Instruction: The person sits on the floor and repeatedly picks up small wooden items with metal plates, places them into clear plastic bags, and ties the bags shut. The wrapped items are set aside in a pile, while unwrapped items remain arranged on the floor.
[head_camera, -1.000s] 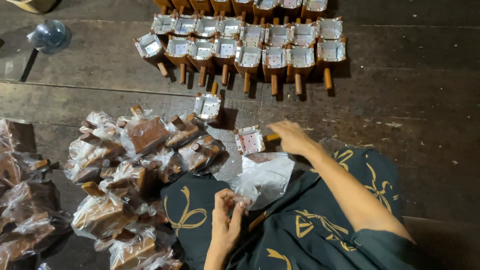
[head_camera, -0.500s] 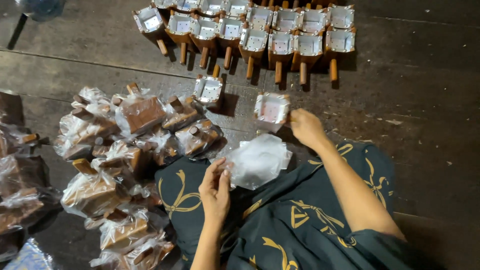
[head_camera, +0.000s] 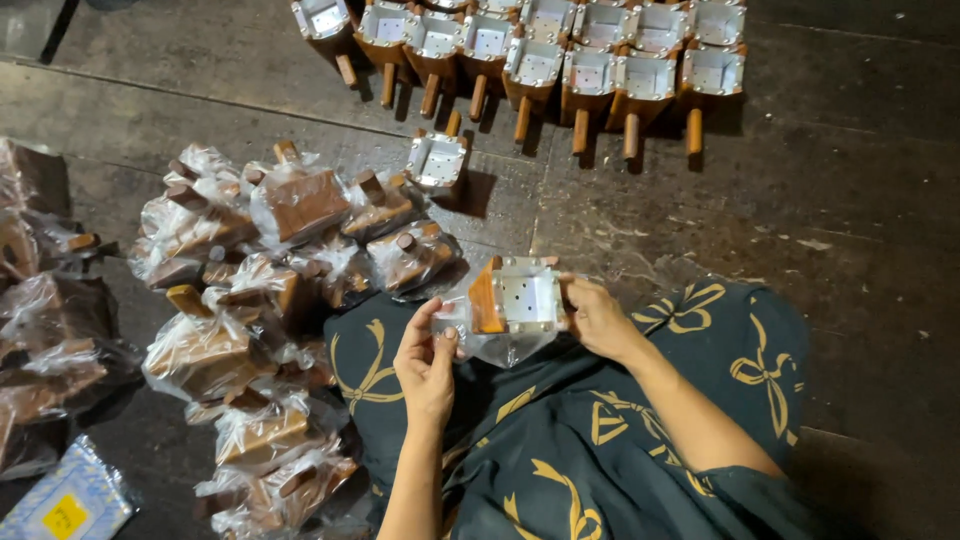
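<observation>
- Wooden box (head_camera: 515, 297) with a pierced metal top sits over your lap, held between both hands above the dark cloth with gold bows (head_camera: 560, 440); judge it stiff and fairly light, solid wood that will not give under a squeeze.
- Your right hand (head_camera: 598, 318) closes on the box's right side, fingers wrapped over the metal rim; take it by the wooden flanks, since the metal corners look sharp and the plate likely slick.
- Your left hand (head_camera: 428, 358) pinches the clear plastic bag (head_camera: 490, 345) that hangs under and beside the box; the film is soft, crinkly and slippery, and would tear on those corners if dragged.
- Just left of your knee lies a heap of bagged wooden pieces (head_camera: 260, 290), touching the cloth's edge, so you have little room to swing that way.
- A flat blue packet with a yellow label (head_camera: 65, 500) lies at the lower left, well apart.
- Ahead, one unwrapped box (head_camera: 437, 160) stands alone on the dark floor (head_camera: 830, 200).
- Farthest off, a row of open boxes with peg handles (head_camera: 560, 60) lines the top edge; the bare floor to your right gives the freest space.
</observation>
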